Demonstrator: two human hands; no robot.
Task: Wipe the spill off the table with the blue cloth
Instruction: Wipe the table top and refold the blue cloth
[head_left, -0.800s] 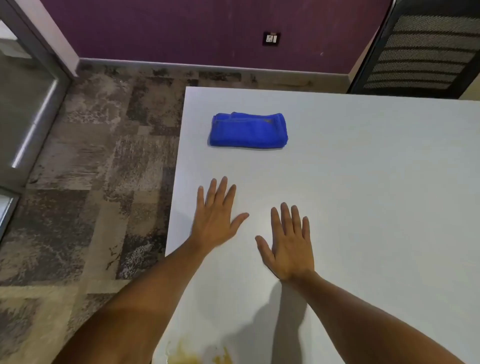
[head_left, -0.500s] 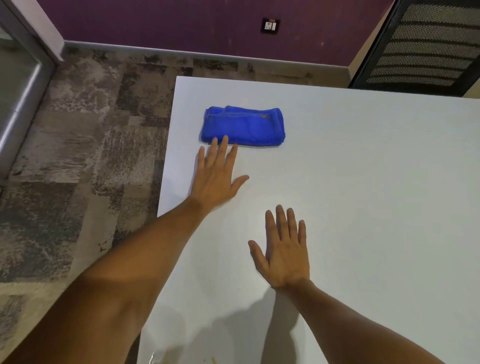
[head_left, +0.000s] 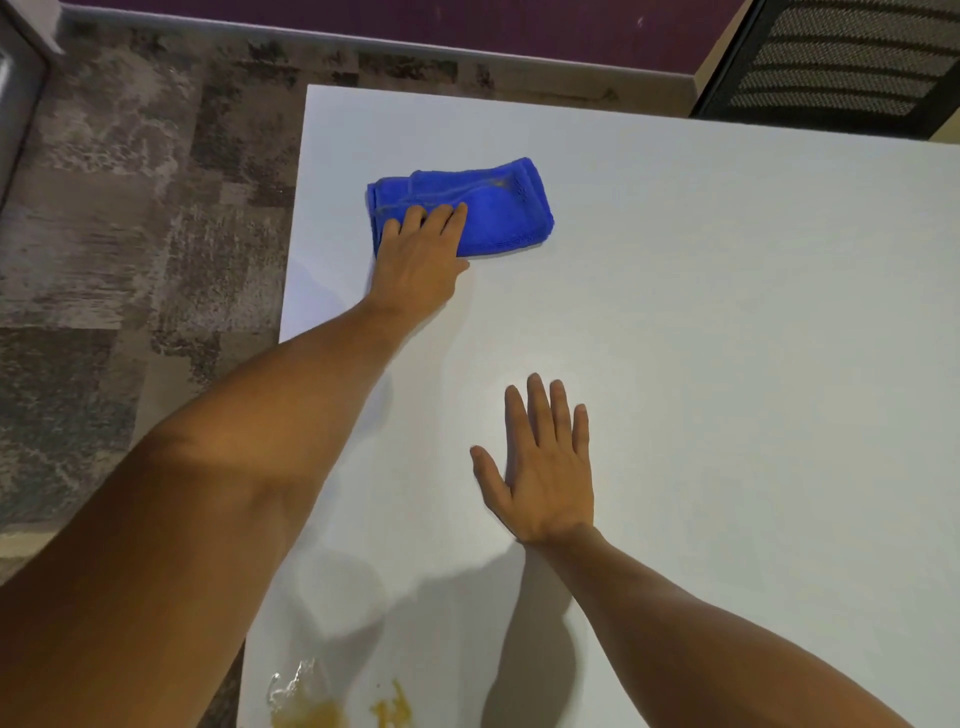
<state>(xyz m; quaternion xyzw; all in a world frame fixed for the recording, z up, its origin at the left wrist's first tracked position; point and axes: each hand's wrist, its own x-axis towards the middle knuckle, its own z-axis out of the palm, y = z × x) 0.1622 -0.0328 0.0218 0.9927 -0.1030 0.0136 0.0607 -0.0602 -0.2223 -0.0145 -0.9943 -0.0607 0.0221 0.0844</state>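
Left hand (head_left: 415, 265) now on cloth (head_left: 488, 208)

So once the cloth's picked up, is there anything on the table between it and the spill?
Nothing visible lies between them. The left hand already rests on the blue cloth, and bare table runs back to the yellowish spill at the near edge. The right hand lies flat, off to the side.

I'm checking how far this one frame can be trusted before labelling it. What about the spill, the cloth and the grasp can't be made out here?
- Spill, head view: the bottom edge cuts it off, so its full extent is unknown.
- Blue cloth, head view: the left hand covers its near-left corner.
- Grasp, head view: the fingers lie on the cloth; the hand hides whether the thumb pinches it.
- Right hand, head view: flat over the table; contact unclear.
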